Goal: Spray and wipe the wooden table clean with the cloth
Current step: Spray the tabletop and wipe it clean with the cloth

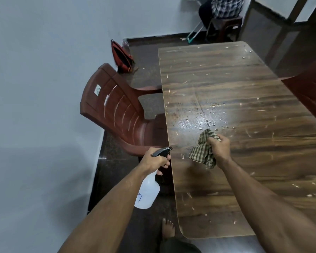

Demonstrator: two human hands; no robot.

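Head view: left hand point(156, 158) grips 1 white spray bottle point(148, 193) by its black trigger head, just off the table point(244, 161) edge; blue mark on the bottle, unreadable. Right hand point(220, 147) is clamped on 1 checked cloth point(203, 149), bunched over the tabletop. Wet droplets point(205, 121) lie just ahead of it. 1 brown chair point(115, 110) beyond left hand, w/ a white label, text too small.
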